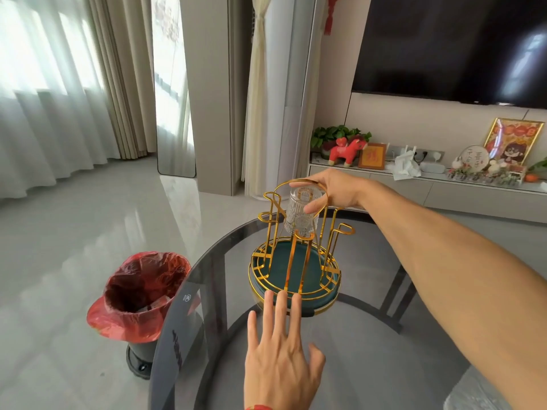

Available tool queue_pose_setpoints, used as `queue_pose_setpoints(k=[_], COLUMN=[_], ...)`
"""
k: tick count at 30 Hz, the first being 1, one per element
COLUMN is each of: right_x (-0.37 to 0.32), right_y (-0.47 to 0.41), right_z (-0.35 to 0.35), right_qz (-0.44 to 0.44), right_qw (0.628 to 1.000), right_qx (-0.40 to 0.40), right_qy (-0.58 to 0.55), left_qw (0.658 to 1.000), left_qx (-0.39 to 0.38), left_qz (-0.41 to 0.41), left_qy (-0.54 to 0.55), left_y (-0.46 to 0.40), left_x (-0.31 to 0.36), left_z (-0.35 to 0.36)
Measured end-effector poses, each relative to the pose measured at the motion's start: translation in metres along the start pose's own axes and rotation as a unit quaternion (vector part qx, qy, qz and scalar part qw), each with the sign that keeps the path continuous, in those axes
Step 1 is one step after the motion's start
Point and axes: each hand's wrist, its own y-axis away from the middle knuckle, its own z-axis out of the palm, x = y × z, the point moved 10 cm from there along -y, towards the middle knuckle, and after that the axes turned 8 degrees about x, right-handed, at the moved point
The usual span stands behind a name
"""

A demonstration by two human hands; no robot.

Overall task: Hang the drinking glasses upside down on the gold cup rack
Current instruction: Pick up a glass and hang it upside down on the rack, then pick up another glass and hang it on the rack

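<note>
A ribbed clear drinking glass [301,213] is held upside down by the right hand [331,187], thumb on the near side and fingers over the base at top, w/ its mouth lowered over a peg of the gold cup rack [296,255]; whether the glass already rests on the peg can't be told. The rack's round top handle loop is seen just around/behind the glass, and several looped gold prongs are left bare on the L and R sides. The rack is set on a dark green round tray w/ a gold rim, which is placed on a smoked-glass round table [355,335]. The left hand [281,356] is laid flat and open, nothing gripped, fingers spread, its fingertips [281,297] touching the near edge of the rack's base; a red band is seen at the wrist. A small round mark and some dark lettering are printed near the table's L edge, too skewed to be read. Beside the table, on the pale tiled floor, a bin lined w/ a red bag [139,297] is seen. In the bkgd, a dark TV [450,45] is mounted on the wall above a low cabinet, where a red toy horse [347,149] and framed pictures w/ illegible writing are placed.
</note>
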Motion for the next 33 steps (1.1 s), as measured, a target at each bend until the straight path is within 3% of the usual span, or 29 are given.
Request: queue_pose_setpoints(k=[3, 8, 14, 18, 22, 29, 33], right_x=[0.001, 0.006, 0.001, 0.004, 0.012, 0.035, 0.038], right_y=[0.014, 0.084, 0.24, 0.353, 0.434, 0.47, 0.471], right_z=[-0.012, -0.065, -0.067, -0.069, -0.053, -0.05, -0.054], right_qz=[0.003, -0.005, 0.028, 0.042, 0.046, 0.085, 0.103], right_qw=[0.999, 0.984, 0.981, 0.958, 0.917, 0.878, 0.854], right_qx=[0.02, 0.179, 0.191, 0.281, 0.395, 0.472, 0.51], right_qy=[-0.037, -0.01, 0.036, 0.024, -0.02, -0.019, -0.013], left_qw=[1.0, 1.0, 0.999, 0.991, 0.946, 0.896, 0.9], left_qx=[0.01, -0.022, -0.037, 0.003, -0.021, -0.144, -0.155], left_qz=[0.0, 0.001, 0.001, 0.096, 0.154, 0.019, -0.011], left_qy=[0.016, -0.003, -0.022, 0.093, 0.284, 0.421, 0.408], left_y=[0.002, 0.003, 0.01, 0.036, 0.069, 0.078, 0.056], left_x=[-0.002, -0.006, -0.001, 0.069, 0.138, 0.192, 0.211], left_z=[0.006, 0.014, 0.002, -0.031, -0.051, -0.024, -0.009])
